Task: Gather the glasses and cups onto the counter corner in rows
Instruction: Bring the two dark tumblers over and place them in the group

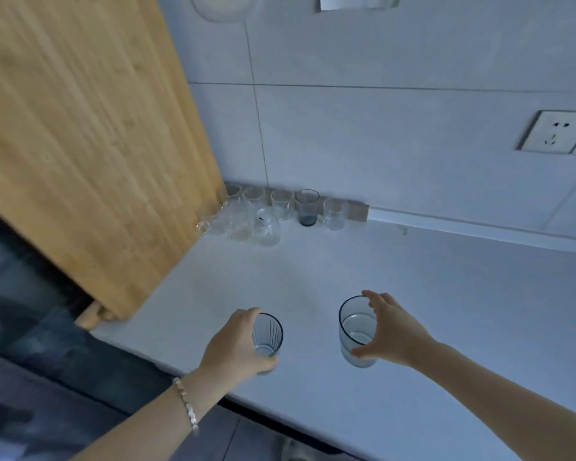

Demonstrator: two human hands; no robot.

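The left hand (236,344) is closed around a ribbed bluish glass (267,337): the thumb and fingers wrap its side from the left, and the glass leans a little to the right. I cannot tell if its base touches the table (446,311) or is just above it. On the left wrist there is a beaded bracelet (187,405). The right hand (393,331) grips a wider smooth glass (356,331) with a dark rim; the fingers are spread wide, the fingertips reach over the far rim and the thumb presses low on the near side. This glass is just beside the right hand on its left, and the two glasses are near each other but apart, with bare table between them. Far beyond both hands, in the corner of the table at the wall, a group of clear glasses (246,217) stands close together in rows, and one dark tinted glass (307,207) stands in the back row with them, with one more clear glass on its right. To the left of the left hand, a large wooden board (80,144) leans over the end of the table. On the wall beyond the right hand there is a white socket (556,132).
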